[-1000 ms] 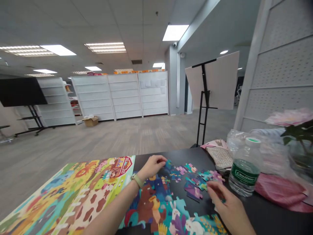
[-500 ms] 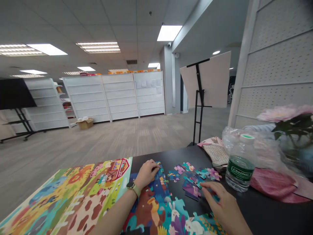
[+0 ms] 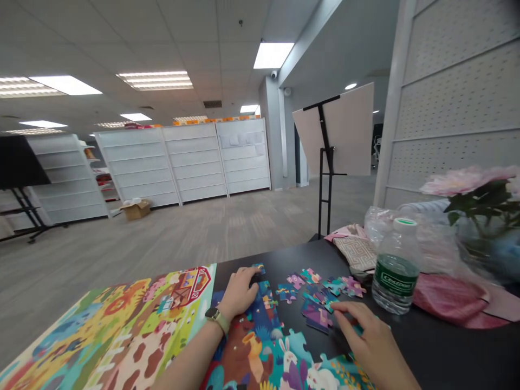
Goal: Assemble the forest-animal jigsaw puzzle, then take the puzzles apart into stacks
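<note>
A partly joined jigsaw puzzle (image 3: 260,330) with a bear and white rabbits lies on the dark table. Just beyond its far edge, my left hand (image 3: 239,292) has its fingertips closed on a small blue puzzle piece (image 3: 258,268), with a narrow strip of table between piece and puzzle. Right of the puzzle, my right hand (image 3: 363,330) pinches at the edge of a teal puzzle piece (image 3: 332,306); its palm partly hides another teal bit. Several loose pieces (image 3: 311,276) lie beyond it, and a purple piece (image 3: 317,317) sits between the hands.
A colourful farm-animal picture (image 3: 162,314) covers the left side of the table. At right stand a water bottle (image 3: 396,271) with a green label, a pink bag (image 3: 442,300) and a vase of pink flowers (image 3: 483,200). An easel (image 3: 327,162) stands beyond the table.
My left hand has drawn the small blue piece away from the puzzle's far edge, where it lay against the other pieces. My right hand stays nearly in place. The view has shifted slightly.
</note>
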{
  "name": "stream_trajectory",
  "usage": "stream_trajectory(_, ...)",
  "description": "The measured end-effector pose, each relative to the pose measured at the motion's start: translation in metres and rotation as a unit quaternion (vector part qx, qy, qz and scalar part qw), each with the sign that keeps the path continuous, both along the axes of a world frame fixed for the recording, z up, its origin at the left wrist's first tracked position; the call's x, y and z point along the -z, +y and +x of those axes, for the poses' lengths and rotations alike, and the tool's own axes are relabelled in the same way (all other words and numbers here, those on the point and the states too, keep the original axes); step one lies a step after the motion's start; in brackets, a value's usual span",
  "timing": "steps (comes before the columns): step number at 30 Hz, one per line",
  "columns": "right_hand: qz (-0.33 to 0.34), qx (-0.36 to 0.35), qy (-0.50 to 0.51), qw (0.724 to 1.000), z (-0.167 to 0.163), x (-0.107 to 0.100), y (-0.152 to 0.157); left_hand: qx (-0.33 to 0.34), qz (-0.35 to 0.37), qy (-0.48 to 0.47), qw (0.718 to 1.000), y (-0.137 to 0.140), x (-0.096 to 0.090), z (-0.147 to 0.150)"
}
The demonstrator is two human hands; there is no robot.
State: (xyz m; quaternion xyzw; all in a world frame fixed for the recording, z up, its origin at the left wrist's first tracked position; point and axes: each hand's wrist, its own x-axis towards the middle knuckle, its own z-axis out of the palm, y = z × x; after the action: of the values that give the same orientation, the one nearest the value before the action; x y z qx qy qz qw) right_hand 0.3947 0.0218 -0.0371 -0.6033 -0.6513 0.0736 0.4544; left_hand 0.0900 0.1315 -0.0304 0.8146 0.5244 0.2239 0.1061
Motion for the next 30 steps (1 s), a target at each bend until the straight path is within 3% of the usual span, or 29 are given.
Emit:
stream_trajectory(5,-0.011,-0.006,0.002,1.000,-0.003,-0.005,-0.002,0.017,-0.006,0.001,1.000,-0.001,-0.001,0.000)
stream_trajectory(13,-0.003,0.000,0.008,1.000,0.001,0.005,0.002,-0.007,-0.009,-0.034,0.999,0.008,0.002,-0.003)
stream_trajectory(22,-0.002,0.004,0.022,1.000,0.004,0.009,0.006,-0.017,-0.022,-0.056,0.998,0.051,-0.041,-0.021)
stream_trajectory(30,-0.027,0.005,0.065,0.998,0.010,0.014,0.006,-0.042,-0.060,-0.008,0.997,0.071,-0.014,-0.007)
